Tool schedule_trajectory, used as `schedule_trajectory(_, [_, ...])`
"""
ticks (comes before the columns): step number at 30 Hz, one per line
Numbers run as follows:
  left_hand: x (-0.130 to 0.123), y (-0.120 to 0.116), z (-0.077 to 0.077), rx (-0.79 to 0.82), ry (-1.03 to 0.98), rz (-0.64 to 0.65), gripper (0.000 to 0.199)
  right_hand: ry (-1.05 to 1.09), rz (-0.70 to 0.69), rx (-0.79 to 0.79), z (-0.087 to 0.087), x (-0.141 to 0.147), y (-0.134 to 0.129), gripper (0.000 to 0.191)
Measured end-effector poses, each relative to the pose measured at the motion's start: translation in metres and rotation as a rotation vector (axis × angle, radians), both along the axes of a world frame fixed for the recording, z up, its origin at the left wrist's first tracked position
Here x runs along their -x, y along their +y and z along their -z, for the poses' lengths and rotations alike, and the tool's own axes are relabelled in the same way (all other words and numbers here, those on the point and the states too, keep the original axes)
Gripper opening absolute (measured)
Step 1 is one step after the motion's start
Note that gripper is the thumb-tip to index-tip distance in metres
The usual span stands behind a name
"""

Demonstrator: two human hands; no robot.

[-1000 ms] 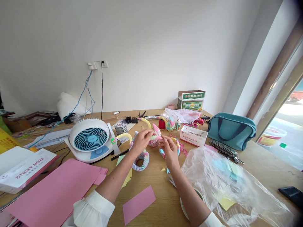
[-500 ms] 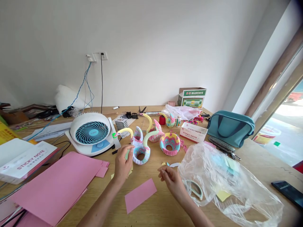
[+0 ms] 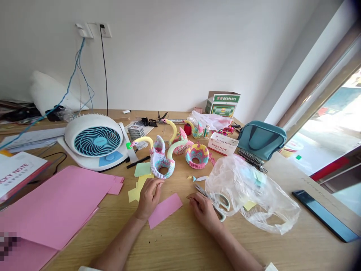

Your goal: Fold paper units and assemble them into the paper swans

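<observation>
Pink paper strip (image 3: 165, 210) lies between left hand (image 3: 149, 199) and right hand (image 3: 203, 212) — both palm-down, fingers (image 3: 155, 183) open, empty.

Origami swans (image 3: 161, 164) beside desk fan (image 3: 97, 141)

Desk fan (image 3: 97, 141) noted at far left; teal bag (image 3: 261, 140) placed at far right; cardboard carton (image 3: 222, 103) and sticky-note box (image 3: 222, 145) observed far right of center.

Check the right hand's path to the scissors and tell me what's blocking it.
Nothing blocks it: the right hand lies right beside the scissors, with nothing between them. The clear plastic bag does cover part of the handles on the far side.
</observation>
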State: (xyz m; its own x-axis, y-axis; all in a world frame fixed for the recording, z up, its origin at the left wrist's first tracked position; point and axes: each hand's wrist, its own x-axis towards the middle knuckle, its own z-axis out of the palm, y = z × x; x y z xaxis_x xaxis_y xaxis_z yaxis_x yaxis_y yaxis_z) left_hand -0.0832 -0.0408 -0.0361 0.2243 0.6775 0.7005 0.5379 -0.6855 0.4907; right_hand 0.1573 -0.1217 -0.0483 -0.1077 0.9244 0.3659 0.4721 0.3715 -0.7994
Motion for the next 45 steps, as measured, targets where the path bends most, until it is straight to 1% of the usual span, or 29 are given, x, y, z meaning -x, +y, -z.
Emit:
schedule_trajectory(3, [0.0, -0.002, 0.004, 0.087, -0.046, -0.018, 0.016, -0.033, -0.046, 0.003, 0.001, 0.002, -0.001, 0.02])
schedule_trajectory(7, [-0.001, -0.003, 0.01, 0.228, -0.092, -0.026, 0.017, -0.063, -0.069, 0.019, 0.002, 0.003, -0.001, 0.02])
schedule_trajectory(13, [-0.005, -0.004, 0.012, 0.39, -0.039, 0.074, 0.019, -0.106, -0.065, 0.045, -0.001, 0.003, 0.0, 0.02])
schedule_trajectory(18, [-0.009, -0.003, 0.016, 0.536, 0.067, 0.164, 0.018, -0.107, -0.07, 0.063, -0.002, 0.003, -0.001, 0.021])
schedule_trajectory(21, [-0.011, -0.001, 0.017, 0.528, 0.164, 0.192, 0.017, -0.099, -0.064, 0.062, -0.001, 0.003, -0.001, 0.022])
schedule_trajectory(24, [-0.012, 0.0, 0.017, 0.508, 0.209, 0.202, 0.019, -0.099, -0.064, 0.056, -0.001, 0.003, -0.001, 0.021])
schedule_trajectory(29, [-0.012, -0.001, 0.015, 0.521, 0.211, 0.186, 0.019, -0.096, -0.074, 0.065, 0.001, 0.005, 0.001, 0.02])
schedule_trajectory(36, [-0.012, -0.002, 0.016, 0.513, 0.206, 0.176, 0.019, -0.095, -0.071, 0.088, 0.001, 0.006, 0.001, 0.02])
schedule_trajectory(42, [-0.013, -0.004, 0.015, 0.523, 0.197, 0.179, 0.019, -0.092, -0.07, 0.073, 0.001, 0.006, 0.001, 0.021])
schedule_trajectory(45, [-0.013, -0.006, 0.016, 0.498, 0.186, 0.182, 0.018, -0.095, -0.066, 0.068, 0.0, 0.006, 0.0, 0.022])
